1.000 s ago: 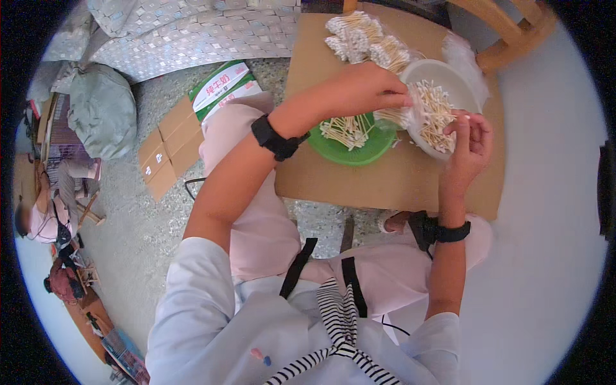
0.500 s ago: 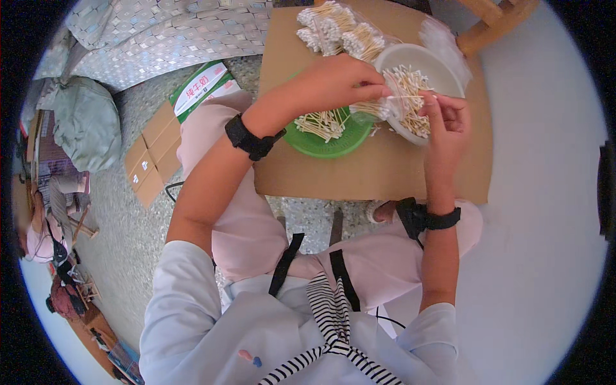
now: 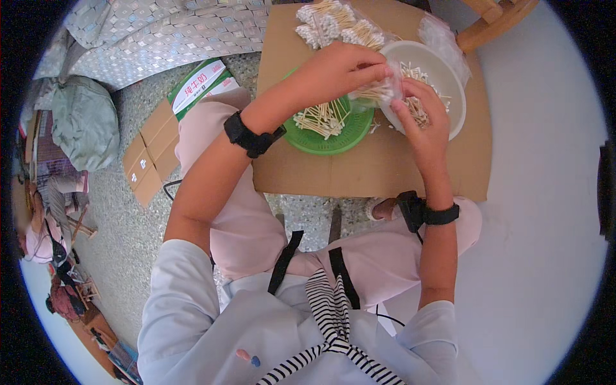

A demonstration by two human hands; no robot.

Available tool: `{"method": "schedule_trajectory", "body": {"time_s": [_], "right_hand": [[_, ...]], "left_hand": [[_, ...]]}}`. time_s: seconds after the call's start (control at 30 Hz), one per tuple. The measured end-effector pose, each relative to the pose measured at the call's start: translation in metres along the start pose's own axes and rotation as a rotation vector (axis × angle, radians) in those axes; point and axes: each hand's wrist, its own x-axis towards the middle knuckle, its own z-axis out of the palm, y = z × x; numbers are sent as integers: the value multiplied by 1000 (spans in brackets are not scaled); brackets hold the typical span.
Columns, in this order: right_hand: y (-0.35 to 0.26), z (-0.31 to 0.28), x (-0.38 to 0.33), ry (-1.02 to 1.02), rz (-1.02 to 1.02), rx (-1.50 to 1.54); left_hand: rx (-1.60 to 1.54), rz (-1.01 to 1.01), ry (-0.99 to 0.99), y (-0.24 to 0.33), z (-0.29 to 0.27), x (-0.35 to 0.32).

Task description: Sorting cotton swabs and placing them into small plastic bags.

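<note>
Small clear plastic bag of cotton swabs (image 3: 384, 91), that's the thing in hand, held up over the near rim of the round white plastic bowl (image 3: 449, 77), just right of the round green plastic basket (image 3: 333, 131). Nearest in, pink-trousered knees and two forearms with black wrist straps reach out over a flat sheet of brown cardboard (image 3: 385, 173) laid on the speckled floor. Left hand (image 3: 340, 67) comes across, fingers curled and pinched shut on the top of the bag. Right hand (image 3: 420, 122) comes up from below, fingertips closed on the bag's lower edge; how tight, I can't tell. Green basket holds a loose heap of wooden-stemmed swabs, touching the bowl's side. The white bowl has more loose swabs inside. Beyond both, at the cardboard's far edge, filled clear packets of swabs (image 3: 333, 25) lie in a pile. Off left, a folded brown carton (image 3: 151, 160) sits on the floor.
</note>
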Motion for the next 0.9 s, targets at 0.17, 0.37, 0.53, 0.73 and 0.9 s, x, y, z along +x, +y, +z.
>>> {"method": "schedule_trajectory", "body": {"time_s": [0.17, 0.37, 0.53, 0.73, 0.9], "right_hand": [[7, 3, -4, 204, 275, 298], [-2, -1, -3, 221, 400, 582], [-12, 0, 2, 243, 193, 657], [-3, 8, -4, 40, 245, 185], [-9, 2, -3, 154, 281, 229]], "left_hand": [[61, 190, 11, -2, 4, -2], [45, 173, -95, -6, 17, -2], [-220, -70, -21, 2, 19, 2], [-336, -132, 63, 12, 17, -2], [-366, 29, 115, 10, 19, 1]]}}
